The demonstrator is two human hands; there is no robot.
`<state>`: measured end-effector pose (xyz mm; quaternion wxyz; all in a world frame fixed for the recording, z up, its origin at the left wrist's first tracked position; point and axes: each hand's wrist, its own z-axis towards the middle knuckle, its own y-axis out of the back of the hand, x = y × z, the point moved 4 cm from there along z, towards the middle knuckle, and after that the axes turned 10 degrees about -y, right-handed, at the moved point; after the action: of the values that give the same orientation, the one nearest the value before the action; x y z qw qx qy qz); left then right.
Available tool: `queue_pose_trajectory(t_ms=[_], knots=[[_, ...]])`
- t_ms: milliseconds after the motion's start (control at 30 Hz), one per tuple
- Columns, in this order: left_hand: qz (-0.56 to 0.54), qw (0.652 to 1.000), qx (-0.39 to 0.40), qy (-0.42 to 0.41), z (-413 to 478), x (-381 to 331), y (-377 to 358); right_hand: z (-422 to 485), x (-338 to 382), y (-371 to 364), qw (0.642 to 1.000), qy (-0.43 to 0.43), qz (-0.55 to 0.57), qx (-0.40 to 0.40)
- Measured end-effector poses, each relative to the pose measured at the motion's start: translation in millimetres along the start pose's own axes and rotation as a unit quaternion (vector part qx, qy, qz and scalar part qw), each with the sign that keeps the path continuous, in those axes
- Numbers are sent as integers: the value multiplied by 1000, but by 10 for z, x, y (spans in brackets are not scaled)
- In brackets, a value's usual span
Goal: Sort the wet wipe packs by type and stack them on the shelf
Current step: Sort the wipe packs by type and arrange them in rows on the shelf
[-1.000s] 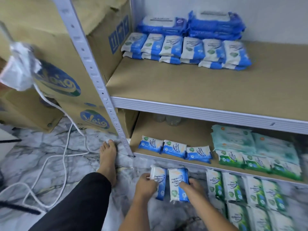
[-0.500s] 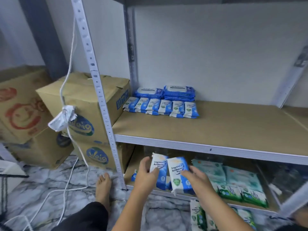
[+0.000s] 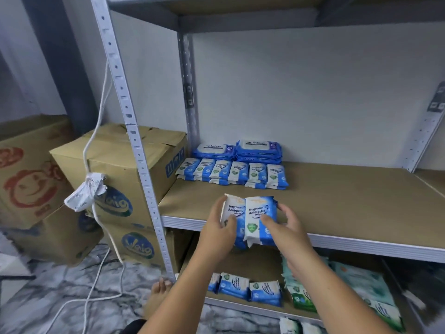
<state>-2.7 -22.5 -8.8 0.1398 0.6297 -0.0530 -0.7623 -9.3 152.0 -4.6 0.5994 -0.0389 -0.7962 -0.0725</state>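
Observation:
My left hand [image 3: 220, 229] and my right hand [image 3: 286, 222] together hold two small blue-and-white antibacterial wipe packs [image 3: 250, 214] side by side, above the front edge of the middle shelf [image 3: 337, 208]. At the back left of that shelf lies a row of matching small blue packs [image 3: 232, 173], with larger dark-blue packs [image 3: 240, 151] stacked behind them. On the bottom shelf sit more small blue packs [image 3: 250, 286] and green packs [image 3: 302, 297]. Large pale teal packs [image 3: 361, 285] lie at the right of that shelf.
The perforated shelf upright [image 3: 139, 150] stands left of my hands. Cardboard boxes [image 3: 115, 165] are stacked beside the rack. A white cable [image 3: 96, 227] hangs down to the marble floor. My bare foot [image 3: 156, 295] rests by the upright's base. More packs [image 3: 296, 327] lie on the floor.
Both hands have lifted the two blue packs from the floor up to the front of the middle shelf. The view has tilted upward with them.

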Motion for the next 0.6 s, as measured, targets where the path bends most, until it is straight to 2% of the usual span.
queue_pose_trajectory(t_ms=[233,400,600], knots=[[104,994,-13,-28,589,110,7,627,102,-209,994,41,-94,-41],[208,978,-16,8,837,291,-62,804,134,-236,980,32,-185,-68],[303,952,-53,9,900,312,-89,893,142,-228,937,65,-321,-124]])
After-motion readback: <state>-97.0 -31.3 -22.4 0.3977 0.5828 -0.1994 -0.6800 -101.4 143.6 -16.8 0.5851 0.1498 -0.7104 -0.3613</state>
